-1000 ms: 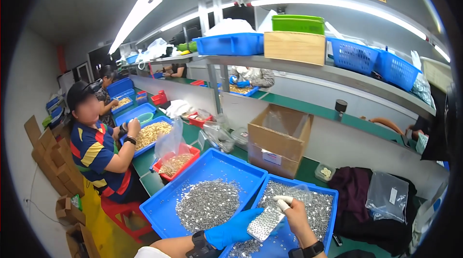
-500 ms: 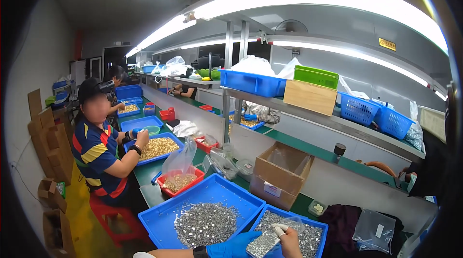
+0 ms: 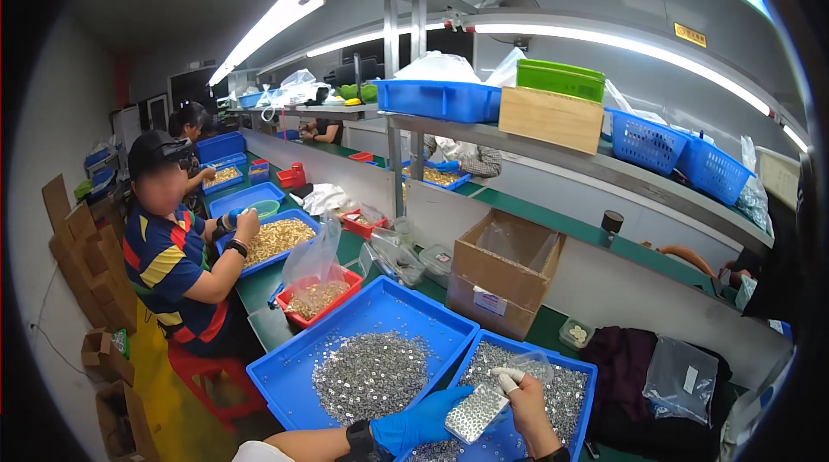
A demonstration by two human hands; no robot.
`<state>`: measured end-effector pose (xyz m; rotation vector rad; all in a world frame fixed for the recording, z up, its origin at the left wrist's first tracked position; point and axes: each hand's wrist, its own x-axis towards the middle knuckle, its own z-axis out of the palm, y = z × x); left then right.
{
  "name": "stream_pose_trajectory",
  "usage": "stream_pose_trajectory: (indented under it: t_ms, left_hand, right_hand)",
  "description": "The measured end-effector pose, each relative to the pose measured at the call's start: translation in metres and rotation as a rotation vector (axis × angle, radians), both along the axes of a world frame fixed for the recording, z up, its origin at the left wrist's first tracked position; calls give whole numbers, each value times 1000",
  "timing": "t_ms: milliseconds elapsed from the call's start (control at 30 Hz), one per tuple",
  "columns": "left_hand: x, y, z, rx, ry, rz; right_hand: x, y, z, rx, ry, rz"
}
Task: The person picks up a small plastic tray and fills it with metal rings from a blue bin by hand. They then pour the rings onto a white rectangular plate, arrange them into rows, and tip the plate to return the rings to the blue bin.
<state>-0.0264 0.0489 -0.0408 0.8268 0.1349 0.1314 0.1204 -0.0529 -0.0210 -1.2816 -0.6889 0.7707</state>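
Camera view dropped back down versus half a second ago, so the trays fill more of the frame and the hands sit higher in it; grip on the bag looks unchanged, so the bag work reads as ongoing, not finished. Left hand in a blue glove, fingers stretched flat under and against the small clear bag at 6 o'clock. Right hand bare (white cots on a couple of fingertips), closed around the bag's upper end, pinching its mouth. Bag is a slim transparent pouch, tilted, packed with tiny silvery metal parts, held just over the right blue tray, which holds the same loose parts. Left blue tray at 7 o'clock has a round heap of them. Cardboard box at 12 from the hands. Seated co-worker at 9 o'clock sorts brassy parts.
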Motion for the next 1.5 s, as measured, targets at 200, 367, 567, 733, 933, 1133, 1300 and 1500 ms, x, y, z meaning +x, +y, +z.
stream_pose_trajectory:
  t_ms: [200, 367, 567, 733, 933, 1133, 1300, 1500]
  left_hand:
    - [-16, -5, 44, 596, 53, 28]
    - [1, -13, 59, 59, 185, 5]
    - [1, 1, 28, -593, 132, -83]
    - [-5, -7, 49, -204, 142, -2]
    - [-6, -6, 44, -220, 209, -1]
    - [-7, -1, 24, -396, 137, -11]
    - [-2, -7, 36, -229, 160, -2]
    - [1, 8, -13, 104, 55, -49]
  right_hand:
    - [0, 3, 8, -65, -88, 48]
    - [5, 3, 11, -78, -68, 126]
    - [5, 5, 1, -40, -32, 174]
    - [7, 8, 1, -97, -47, 219]
    - [11, 2, -7, -224, -17, 266]
    - [13, 1, -6, -270, 56, 310]
    - [18, 0, -8, -229, 81, 317]
    - [14, 1, -3, -194, 107, 325]
